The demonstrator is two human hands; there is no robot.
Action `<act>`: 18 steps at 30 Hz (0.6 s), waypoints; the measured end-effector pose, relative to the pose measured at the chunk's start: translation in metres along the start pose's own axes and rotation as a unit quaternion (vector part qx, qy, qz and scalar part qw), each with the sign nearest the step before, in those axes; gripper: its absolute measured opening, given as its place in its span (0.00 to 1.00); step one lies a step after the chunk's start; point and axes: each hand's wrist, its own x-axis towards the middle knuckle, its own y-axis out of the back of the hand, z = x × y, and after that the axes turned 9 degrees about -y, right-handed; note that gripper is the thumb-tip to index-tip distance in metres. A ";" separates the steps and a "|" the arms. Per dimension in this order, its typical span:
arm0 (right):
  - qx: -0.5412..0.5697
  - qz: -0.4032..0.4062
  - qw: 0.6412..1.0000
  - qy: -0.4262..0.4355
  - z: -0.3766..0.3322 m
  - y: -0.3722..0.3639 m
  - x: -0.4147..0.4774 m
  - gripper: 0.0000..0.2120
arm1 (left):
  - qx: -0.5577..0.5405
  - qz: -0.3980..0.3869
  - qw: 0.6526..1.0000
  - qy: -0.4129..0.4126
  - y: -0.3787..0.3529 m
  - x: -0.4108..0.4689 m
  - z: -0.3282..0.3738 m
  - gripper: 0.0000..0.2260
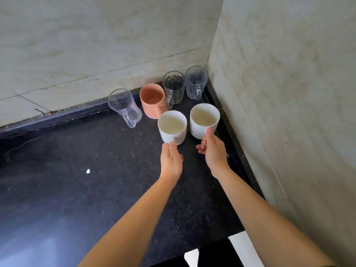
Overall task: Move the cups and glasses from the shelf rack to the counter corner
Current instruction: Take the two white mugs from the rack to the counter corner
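Two white mugs stand upright on the black counter (77, 189) near its corner. My left hand (171, 160) grips the handle of the left white mug (172, 125). My right hand (213, 151) grips the handle of the right white mug (204, 117). Behind them, against the walls, stand a pink mug (153, 100), a dark clear glass mug (174, 86) and a ribbed clear glass mug (196, 81) deepest in the corner. A plain clear glass mug (124, 106) stands further left by the back wall. The shelf rack is out of view.
Pale tiled walls close the counter at the back and on the right (289, 93). A small white speck (88, 171) lies on the counter to the left. The counter's front edge (212, 245) runs at the bottom right, with floor below.
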 end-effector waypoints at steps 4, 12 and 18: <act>0.012 -0.001 1.000 -0.006 -0.001 0.000 0.017 0.26 | -0.007 0.011 1.000 0.000 -0.016 0.012 -0.003 0.11; -0.014 -0.032 0.999 -0.007 -0.005 -0.004 0.027 0.26 | 0.011 -0.036 0.999 0.014 -0.025 0.020 -0.006 0.12; -0.083 -0.027 0.996 -0.021 -0.008 -0.003 0.032 0.23 | 0.077 -0.046 0.996 0.012 -0.022 0.026 0.001 0.11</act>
